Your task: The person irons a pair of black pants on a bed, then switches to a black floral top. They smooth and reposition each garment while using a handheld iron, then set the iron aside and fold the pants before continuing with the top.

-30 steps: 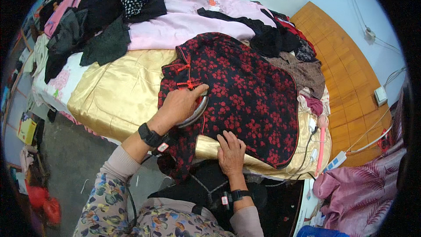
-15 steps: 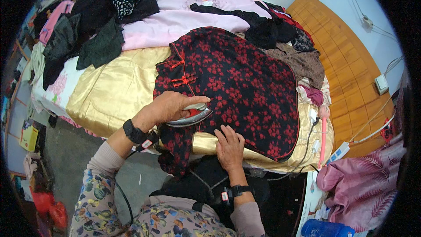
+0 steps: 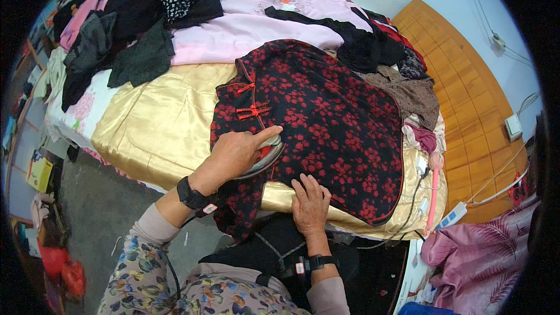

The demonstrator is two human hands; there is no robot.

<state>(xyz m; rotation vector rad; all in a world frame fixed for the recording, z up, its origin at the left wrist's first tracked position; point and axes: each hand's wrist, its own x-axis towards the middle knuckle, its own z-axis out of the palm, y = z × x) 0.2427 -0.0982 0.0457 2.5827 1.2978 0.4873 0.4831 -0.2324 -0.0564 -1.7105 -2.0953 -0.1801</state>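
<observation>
A black garment with red flowers (image 3: 338, 134), red piping and red knotted fastenings lies spread on a gold satin cover (image 3: 169, 111). My left hand (image 3: 233, 154) is closed round the handle of a clothes iron (image 3: 261, 166), its index finger stretched forward over the top. The iron rests on the garment just below the knotted fastenings; most of its handle is hidden by the hand. Beside it, my right hand (image 3: 310, 203) lies flat, fingers apart, with its fingertips on the garment's near edge and its palm over the gold cover. It holds nothing.
Black clothes (image 3: 134, 52) and a pink cloth (image 3: 256, 32) lie along the far side. A brown lace piece (image 3: 402, 90) is by the wooden headboard (image 3: 461, 87). At the right are a pink wand-like item (image 3: 434, 192), a power strip (image 3: 454, 214) and cables.
The whole view has shifted slightly, so the bed appears lower and further right. My left index finger has straightened out over the iron. My right hand stays at the garment's near edge.
</observation>
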